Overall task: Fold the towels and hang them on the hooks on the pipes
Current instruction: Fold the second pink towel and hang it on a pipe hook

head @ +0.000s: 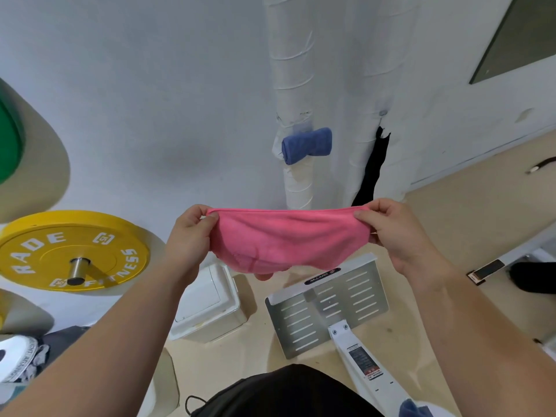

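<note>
A pink towel (285, 239) hangs folded in front of me, stretched between both hands along its top edge. My left hand (189, 236) pinches its left corner and my right hand (397, 233) pinches its right corner. Behind it stand two white wrapped pipes, the left pipe (288, 70) and the right pipe (364, 164). A folded blue towel (305, 145) hangs on the left pipe. A black cloth (371, 173) hangs from a hook (382, 112) on the right pipe.
A yellow weight plate (69, 251) sits on a peg at the left wall, a green one (9, 145) above it. On the floor lie a white lidded box (207, 305) and a slotted metal footplate (328, 305) of a white machine. Clothes (39, 353) lie low left.
</note>
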A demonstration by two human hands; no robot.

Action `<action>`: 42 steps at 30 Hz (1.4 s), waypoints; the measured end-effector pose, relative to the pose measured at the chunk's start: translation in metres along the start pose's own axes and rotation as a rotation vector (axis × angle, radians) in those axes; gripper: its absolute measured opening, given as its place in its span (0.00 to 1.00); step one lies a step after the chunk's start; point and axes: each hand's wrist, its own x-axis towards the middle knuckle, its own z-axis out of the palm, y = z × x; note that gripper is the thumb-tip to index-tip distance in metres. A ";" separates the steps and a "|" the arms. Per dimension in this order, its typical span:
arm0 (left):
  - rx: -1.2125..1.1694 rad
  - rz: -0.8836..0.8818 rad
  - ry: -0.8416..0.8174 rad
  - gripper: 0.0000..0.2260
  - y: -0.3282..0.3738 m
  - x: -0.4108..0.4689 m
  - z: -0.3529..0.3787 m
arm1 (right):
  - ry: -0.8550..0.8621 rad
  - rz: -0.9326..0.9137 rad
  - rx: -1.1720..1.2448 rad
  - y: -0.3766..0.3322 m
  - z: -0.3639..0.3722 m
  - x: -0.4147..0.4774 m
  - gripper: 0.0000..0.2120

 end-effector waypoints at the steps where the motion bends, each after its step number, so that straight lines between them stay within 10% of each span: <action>1: 0.000 -0.013 0.000 0.11 0.001 -0.003 0.003 | 0.026 0.002 0.007 0.002 0.004 -0.002 0.02; 6: -0.052 -0.064 -0.010 0.09 0.010 -0.032 0.026 | 0.092 -0.043 0.040 0.006 0.036 -0.024 0.09; 16: -0.069 -0.031 -0.182 0.08 0.013 -0.085 0.063 | -0.333 -0.133 0.003 0.002 0.086 -0.076 0.18; 42: -0.062 0.009 -0.578 0.05 0.008 -0.082 0.053 | -0.282 -0.709 -0.458 0.007 0.066 -0.058 0.07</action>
